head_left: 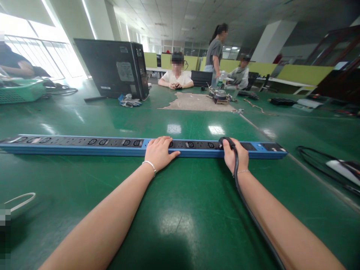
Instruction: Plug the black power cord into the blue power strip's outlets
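A long blue power strip (126,151) with a black face of several sockets lies crosswise on the green table. My left hand (159,152) is laid over its middle, fingers across the top and thumb along the front side, gripping it. In my right hand (236,157) is a black power plug (225,141), pressed against the strip's face right of the middle. Whether its pins are inside a socket is hidden. From the plug a thick black cable (244,204) runs down over my right forearm toward the bottom edge.
A black computer case (112,69) stands at the back left beside gloves (129,101) and a green basket (22,91). Black cables (317,165) lie at the right. Across the table a person (176,77) sits; others are farther back.
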### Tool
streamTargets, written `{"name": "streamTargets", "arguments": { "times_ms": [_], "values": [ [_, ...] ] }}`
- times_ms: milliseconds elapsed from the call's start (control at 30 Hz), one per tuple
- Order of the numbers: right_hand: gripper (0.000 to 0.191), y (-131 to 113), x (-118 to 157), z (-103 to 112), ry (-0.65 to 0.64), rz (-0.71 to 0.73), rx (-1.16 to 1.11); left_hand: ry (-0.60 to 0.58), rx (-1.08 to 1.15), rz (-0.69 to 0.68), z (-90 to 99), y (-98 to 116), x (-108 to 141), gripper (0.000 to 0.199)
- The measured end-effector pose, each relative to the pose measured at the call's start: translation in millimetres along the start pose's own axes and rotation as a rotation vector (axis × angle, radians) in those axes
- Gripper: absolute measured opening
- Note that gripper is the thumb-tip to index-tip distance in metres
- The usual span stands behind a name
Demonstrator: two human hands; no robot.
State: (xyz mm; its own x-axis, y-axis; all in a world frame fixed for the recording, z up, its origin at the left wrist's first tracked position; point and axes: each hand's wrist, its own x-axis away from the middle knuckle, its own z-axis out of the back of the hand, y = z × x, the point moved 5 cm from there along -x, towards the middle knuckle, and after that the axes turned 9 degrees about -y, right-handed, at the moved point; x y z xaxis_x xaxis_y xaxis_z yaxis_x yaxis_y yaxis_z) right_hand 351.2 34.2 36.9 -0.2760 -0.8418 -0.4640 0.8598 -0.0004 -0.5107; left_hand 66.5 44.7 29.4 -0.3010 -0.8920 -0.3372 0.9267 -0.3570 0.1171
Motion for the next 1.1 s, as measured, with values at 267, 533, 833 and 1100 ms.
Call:
{"name": "streamTargets", "arguments": {
  "times_ms": [267, 533, 833, 1100],
  "values": [
    [0.042, 1.2, -1.1, -1.7, 0.02, 0.058, 0.01, 0.013, -0.002, -0.014, 0.2, -0.4, 0.3, 0.055],
    [0.039, -2.1, 1.1, -3.3, 0.012, 0.116, 0.071, -0.005, 0.005, -0.001, -0.1, 0.2, -0.2, 0.054],
    [0.038, -4.0, 5.2, -4.7, 0.086, 0.207, 0.139, -0.018, 0.01, 0.013, 1.2, 1.0, 0.2, 0.053],
    [0.039, -5.0, 12.3, -3.8, 0.063, 0.2, 0.218, -0.022, 0.006, 0.016, 1.1, 0.9, 0.1, 0.053]
  ]
}}
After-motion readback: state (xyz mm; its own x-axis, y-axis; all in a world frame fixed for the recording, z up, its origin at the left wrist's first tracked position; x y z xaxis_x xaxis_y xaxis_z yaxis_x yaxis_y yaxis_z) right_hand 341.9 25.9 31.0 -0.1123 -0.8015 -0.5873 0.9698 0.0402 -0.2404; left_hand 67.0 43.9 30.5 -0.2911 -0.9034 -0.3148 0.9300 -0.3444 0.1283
